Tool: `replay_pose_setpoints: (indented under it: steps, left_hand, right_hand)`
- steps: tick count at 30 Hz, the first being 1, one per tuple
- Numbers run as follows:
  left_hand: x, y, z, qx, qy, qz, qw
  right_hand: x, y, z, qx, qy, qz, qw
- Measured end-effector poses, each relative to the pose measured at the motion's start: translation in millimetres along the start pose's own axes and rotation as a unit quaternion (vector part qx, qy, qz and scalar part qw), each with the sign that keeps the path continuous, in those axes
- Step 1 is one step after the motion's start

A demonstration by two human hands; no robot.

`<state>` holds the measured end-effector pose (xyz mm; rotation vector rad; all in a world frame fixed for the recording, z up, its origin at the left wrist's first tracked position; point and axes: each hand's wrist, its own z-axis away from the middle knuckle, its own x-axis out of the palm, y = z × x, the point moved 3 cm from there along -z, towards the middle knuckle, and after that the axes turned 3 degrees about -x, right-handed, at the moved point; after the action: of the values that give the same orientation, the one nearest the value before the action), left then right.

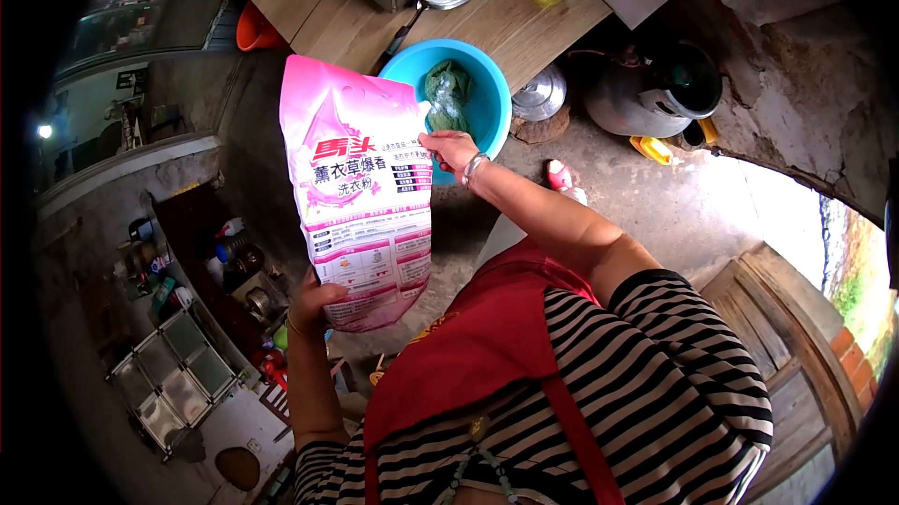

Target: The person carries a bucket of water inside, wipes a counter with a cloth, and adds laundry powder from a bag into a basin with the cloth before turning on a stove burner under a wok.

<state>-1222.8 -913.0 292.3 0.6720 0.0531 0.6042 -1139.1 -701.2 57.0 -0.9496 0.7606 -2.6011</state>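
Wood-grain table (496, 8), concrete floor (665, 210); 2 hands (451, 150) (315, 303) hold a pink bag (361, 200).

On the pink-and-white bag (361, 200) we read large red characters, 馬头, with 薰衣草爆香 in dark print beneath and 洗衣粉, "washing powder", below that. The small lines beside and under them, some in bars and boxes, are too fine for us to make out, as is the yellow marking on the red apron (492, 341).
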Motion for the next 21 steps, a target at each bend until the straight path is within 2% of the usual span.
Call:
replay_pose_setpoints:
  steps: [4,7,10,16,21]
  left_hand:
    - [-2,0,-2,0.004,-0.004,-0.005,1.0]
    - [2,4,-1,0.001,-0.005,-0.005,1.0]
    - [-1,6,-2,-0.004,-0.007,-0.005,1.0]
    - [6,5,0,0.009,-0.018,0.008,1.0]
    - [12,9,1,0.012,-0.02,0.011,1.0]
  right_hand:
    - [3,0,4,-0.012,-0.028,0.005,1.0]
    - [6,-4,8,0.018,-0.013,0.048,0.999]
    - [5,-5,4,-0.016,-0.013,0.04,0.999]
    - [7,-17,9,-0.044,-0.059,-0.103,0.992]
    - [12,-2,7,-0.015,-0.032,-0.197,0.98]
